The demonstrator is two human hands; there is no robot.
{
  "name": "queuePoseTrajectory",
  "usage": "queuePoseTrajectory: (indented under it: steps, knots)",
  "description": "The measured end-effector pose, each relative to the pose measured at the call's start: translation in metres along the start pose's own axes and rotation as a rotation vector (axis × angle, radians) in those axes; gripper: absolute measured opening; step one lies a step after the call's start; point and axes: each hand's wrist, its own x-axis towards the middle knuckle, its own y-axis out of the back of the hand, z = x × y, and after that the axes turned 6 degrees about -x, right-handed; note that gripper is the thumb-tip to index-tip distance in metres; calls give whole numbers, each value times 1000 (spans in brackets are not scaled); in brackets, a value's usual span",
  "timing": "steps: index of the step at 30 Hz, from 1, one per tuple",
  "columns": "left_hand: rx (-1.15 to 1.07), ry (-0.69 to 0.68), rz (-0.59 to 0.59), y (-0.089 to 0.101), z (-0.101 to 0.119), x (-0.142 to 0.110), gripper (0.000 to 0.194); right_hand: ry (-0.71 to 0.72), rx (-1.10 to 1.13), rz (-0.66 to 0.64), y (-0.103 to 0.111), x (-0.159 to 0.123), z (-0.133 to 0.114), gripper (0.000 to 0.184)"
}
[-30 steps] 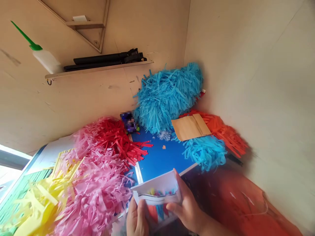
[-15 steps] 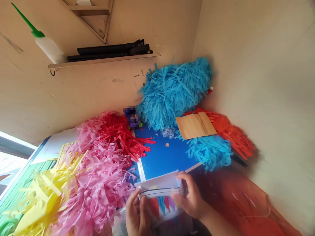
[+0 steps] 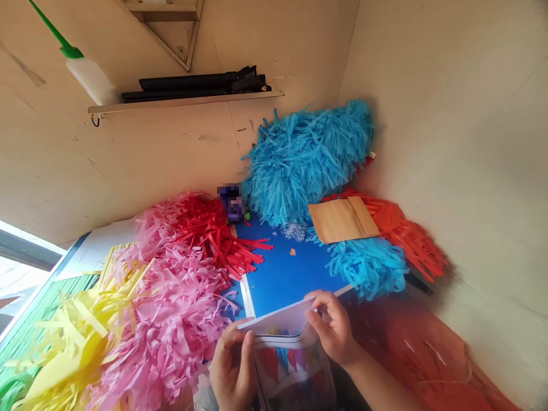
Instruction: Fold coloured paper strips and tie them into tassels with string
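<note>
In front of me is a clear plastic bag point(image 3: 295, 379) with red, blue and purple pennant shapes showing on its front. A white flap point(image 3: 274, 318) stands up along its top edge, and a dark line runs across just below. My left hand point(image 3: 233, 365) grips the left top corner between thumb and fingers. At the other top corner, my right hand point(image 3: 331, 328) pinches the flap and rim. The bag's mouth gapes a little between my hands. Its lower end runs out of view.
Pink fringe point(image 3: 171, 319), red fringe point(image 3: 209, 228) and yellow fringe point(image 3: 68, 342) lie left on the blue table point(image 3: 274, 279). Blue fringe point(image 3: 308, 160) is heaped behind. A brown paper piece point(image 3: 342, 220) rests over blue and orange fringe. A shelf point(image 3: 184, 101) holds black objects and a bottle.
My right hand has shifted its thumb from the bag's front up to its top edge. The mouth of the bag has spread wider, with the pennants showing through it.
</note>
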Motion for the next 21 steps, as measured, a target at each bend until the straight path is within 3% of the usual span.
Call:
queuePoseTrajectory:
  steps: [4, 10, 16, 21]
  knots:
    - [-15, 62, 17, 1, -3, 2, 37, -91, 46, -51, 1, 1, 3, 45]
    - [104, -129, -265, 10, 6, 19, 15, 37, -39, -169, 12, 20, -6, 14]
    - [153, -233, -427, 21, 7, 29, 23, 214, -41, -305, 22, 39, -14, 11]
    - [198, -347, -513, 25, 10, 37, 28, 189, 0, -383, 27, 41, -18, 11]
